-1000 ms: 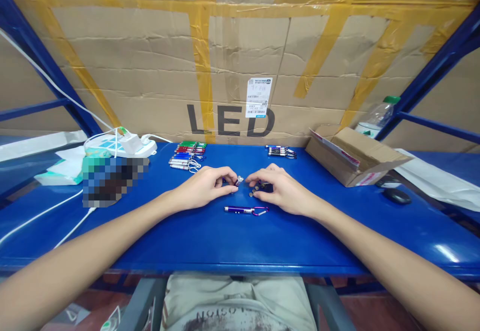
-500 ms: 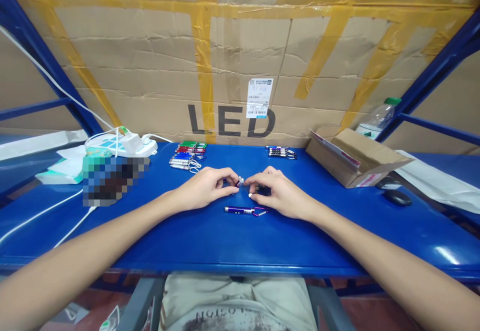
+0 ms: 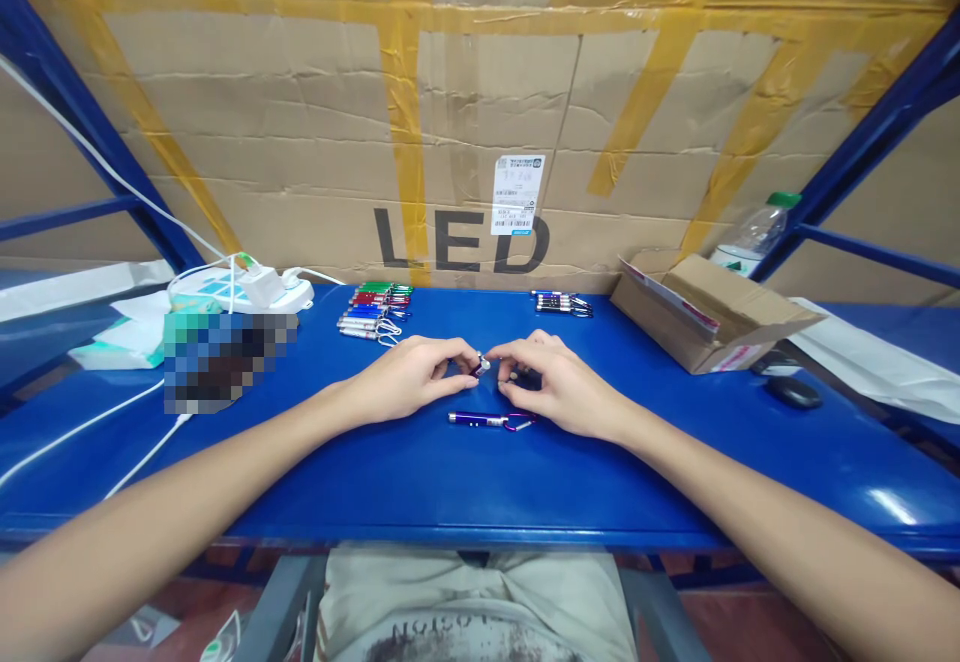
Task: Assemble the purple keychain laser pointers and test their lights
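Note:
My left hand (image 3: 416, 376) pinches a dark keychain flashlight (image 3: 475, 370) between thumb and fingers, its silver end towards the right. Most of its body is hidden by the fingers. Opposite that end is my right hand (image 3: 555, 382), its index fingertip close to the silver end, perhaps touching. The other right fingers curl around small pieces near the thumb, too small to name. Just below both hands, a purple keychain flashlight (image 3: 476, 420) with a carabiner clip lies on the blue table (image 3: 450, 487).
Several green, red, blue and silver flashlights (image 3: 367, 311) lie at the back left, and several dark ones (image 3: 555, 303) at the back right. An open cardboard box (image 3: 667, 327) and a black mouse (image 3: 795, 392) are right. A power strip (image 3: 300, 294) and tissue pack (image 3: 112, 350) stand left.
The right index finger has moved slightly left onto or beside the flashlight's silver end. A small pale piece at the right thumb tip no longer shows there. The purple flashlight lies still.

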The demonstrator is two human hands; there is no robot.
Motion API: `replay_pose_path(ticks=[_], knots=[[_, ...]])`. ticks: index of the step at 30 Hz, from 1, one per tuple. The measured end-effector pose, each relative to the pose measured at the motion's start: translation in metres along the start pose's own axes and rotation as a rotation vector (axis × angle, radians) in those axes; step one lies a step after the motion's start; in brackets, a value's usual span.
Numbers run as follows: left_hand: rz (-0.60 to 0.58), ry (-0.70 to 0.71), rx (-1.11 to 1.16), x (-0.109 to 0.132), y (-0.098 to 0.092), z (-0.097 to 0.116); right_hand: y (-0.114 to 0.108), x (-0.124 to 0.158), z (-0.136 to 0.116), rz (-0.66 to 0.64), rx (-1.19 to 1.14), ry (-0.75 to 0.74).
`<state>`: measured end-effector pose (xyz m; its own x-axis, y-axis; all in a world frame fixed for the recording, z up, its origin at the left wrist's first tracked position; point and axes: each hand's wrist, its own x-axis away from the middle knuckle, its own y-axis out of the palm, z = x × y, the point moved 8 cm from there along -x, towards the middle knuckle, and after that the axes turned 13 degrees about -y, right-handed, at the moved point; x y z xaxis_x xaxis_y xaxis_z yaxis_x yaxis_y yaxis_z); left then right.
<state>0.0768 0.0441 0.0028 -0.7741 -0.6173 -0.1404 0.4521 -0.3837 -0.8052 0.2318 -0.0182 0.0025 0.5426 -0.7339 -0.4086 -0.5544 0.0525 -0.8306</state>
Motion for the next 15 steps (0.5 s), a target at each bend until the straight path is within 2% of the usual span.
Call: replay_pose_path(ticks=[7,15], knots=[[-0.014,0.074,-0.074,0.003,0.002,0.005,-0.021,0.002,-0.021,0.224,0.047,-0.114],[-0.015,0.087,0.004,0.002,0.006,0.006,-0.017,0.003,-0.031,0.206,0.094,-0.173]])
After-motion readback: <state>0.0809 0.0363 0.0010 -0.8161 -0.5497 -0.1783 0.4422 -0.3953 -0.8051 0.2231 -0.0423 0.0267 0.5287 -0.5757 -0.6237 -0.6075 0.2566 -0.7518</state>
